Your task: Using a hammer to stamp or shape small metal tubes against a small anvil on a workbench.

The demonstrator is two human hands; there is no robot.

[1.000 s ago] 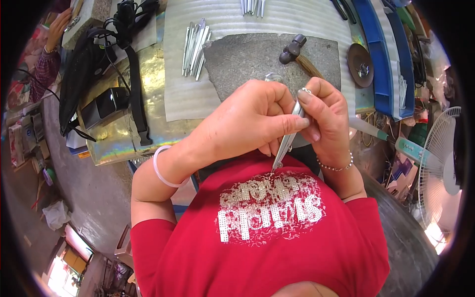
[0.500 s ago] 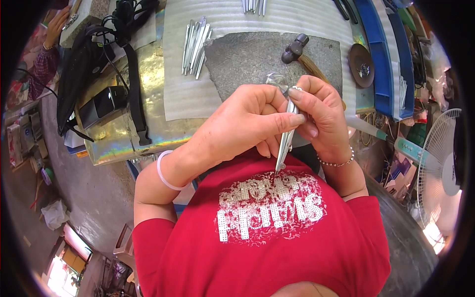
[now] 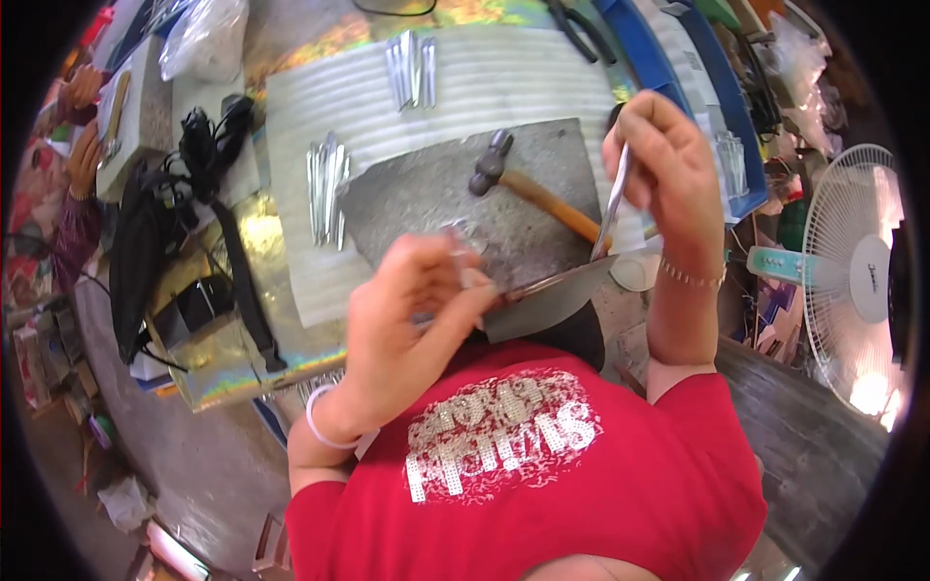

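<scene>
Two hands are shown: a thin metal strip (image 3: pixel 612 203) is pinched by the right hand (image 3: pixel 668 169); left hand (image 3: pixel 417 310) fingers are closed on a small piece above the grey slab (image 3: pixel 426 184); steady alignment is advised.

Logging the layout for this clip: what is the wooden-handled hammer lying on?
The wooden-handled hammer lies on a grey stone slab, which sits on white corrugated sheet. The handle's near end is covered by the thin metal strip in the right hand.

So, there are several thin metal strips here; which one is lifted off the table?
The single metal strip pinched in the right hand, held almost upright above the hammer's handle. The other strips lie flat in two bundles on the white corrugated sheet.
</scene>
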